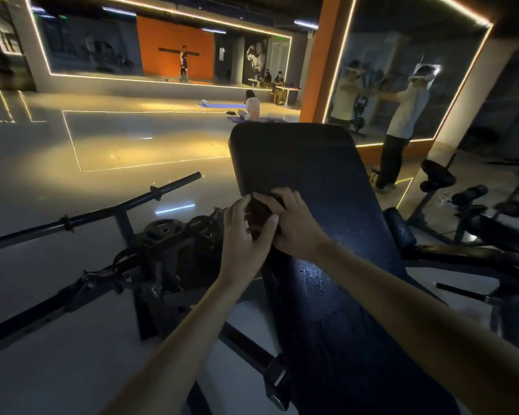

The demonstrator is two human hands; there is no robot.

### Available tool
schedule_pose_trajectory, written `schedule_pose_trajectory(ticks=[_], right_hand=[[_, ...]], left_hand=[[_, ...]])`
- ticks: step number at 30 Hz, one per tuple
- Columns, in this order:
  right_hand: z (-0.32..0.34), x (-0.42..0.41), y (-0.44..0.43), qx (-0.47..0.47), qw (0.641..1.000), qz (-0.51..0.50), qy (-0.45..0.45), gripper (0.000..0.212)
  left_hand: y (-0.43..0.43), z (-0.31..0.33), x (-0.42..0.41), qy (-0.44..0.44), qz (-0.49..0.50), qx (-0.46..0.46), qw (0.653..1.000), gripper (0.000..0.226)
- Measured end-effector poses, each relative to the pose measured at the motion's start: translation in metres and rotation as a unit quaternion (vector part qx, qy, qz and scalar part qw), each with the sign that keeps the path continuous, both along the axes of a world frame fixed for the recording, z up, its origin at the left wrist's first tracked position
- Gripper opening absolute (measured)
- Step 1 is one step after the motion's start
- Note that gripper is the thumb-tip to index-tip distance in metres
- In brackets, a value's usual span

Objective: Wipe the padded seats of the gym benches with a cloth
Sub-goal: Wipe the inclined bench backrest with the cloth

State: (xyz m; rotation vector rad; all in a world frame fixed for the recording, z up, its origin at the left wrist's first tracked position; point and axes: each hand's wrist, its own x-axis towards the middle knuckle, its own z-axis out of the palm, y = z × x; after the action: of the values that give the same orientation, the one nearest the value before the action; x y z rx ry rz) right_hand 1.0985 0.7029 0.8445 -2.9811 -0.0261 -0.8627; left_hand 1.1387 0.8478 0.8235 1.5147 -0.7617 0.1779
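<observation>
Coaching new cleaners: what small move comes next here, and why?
Probably draw the cloth, bunched between the left hand and right hand at the left edge of the bench pad, down toward the droplets glistening nearer the person; they look unwiped.

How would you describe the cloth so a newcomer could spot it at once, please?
Start at the long dark padded bench in the middle of the view. At its left edge the left hand and right hand meet. The cloth is the brownish wad gripped between them, the only crumpled thing there.
</observation>
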Motion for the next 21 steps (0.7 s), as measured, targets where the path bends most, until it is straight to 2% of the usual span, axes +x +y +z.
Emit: schedule_pose_trajectory(ticks=[2,6,7,9,12,15,18,21], right_hand=[[0.002,0.001,-0.002,-0.001,1.000,-0.003,0.024,0.082],[0.016,-0.018,-0.011,0.057,0.994,0.048,0.082,0.105],[0.022,-0.025,-0.014,0.083,0.991,0.057,0.085,0.103],[0.030,-0.035,-0.020,0.121,0.990,0.049,0.055,0.088],[0.030,-0.032,-0.038,0.153,0.987,-0.055,0.009,0.072],[0.025,-0.023,-0.053,0.200,0.959,-0.191,0.062,0.072],[0.020,-0.017,-0.053,0.185,0.945,-0.242,0.117,0.075],[0.020,-0.015,-0.047,0.173,0.943,-0.259,0.117,0.072]], left_hand=[[-0.001,0.000,0.000,-0.041,0.003,0.019,0.999,0.053],[0.012,0.007,0.008,-0.036,-0.023,0.029,0.999,0.044],[0.017,0.007,0.012,-0.040,-0.020,0.025,0.999,0.039],[0.025,0.003,0.021,-0.051,-0.010,0.020,0.998,0.034],[0.024,-0.010,0.026,-0.058,0.006,0.042,0.997,0.034],[0.014,-0.019,0.015,-0.055,0.019,0.045,0.997,0.035],[0.005,-0.018,-0.006,-0.024,0.041,0.076,0.996,0.044],[-0.005,-0.015,-0.013,-0.116,0.162,0.132,0.971,0.053]])
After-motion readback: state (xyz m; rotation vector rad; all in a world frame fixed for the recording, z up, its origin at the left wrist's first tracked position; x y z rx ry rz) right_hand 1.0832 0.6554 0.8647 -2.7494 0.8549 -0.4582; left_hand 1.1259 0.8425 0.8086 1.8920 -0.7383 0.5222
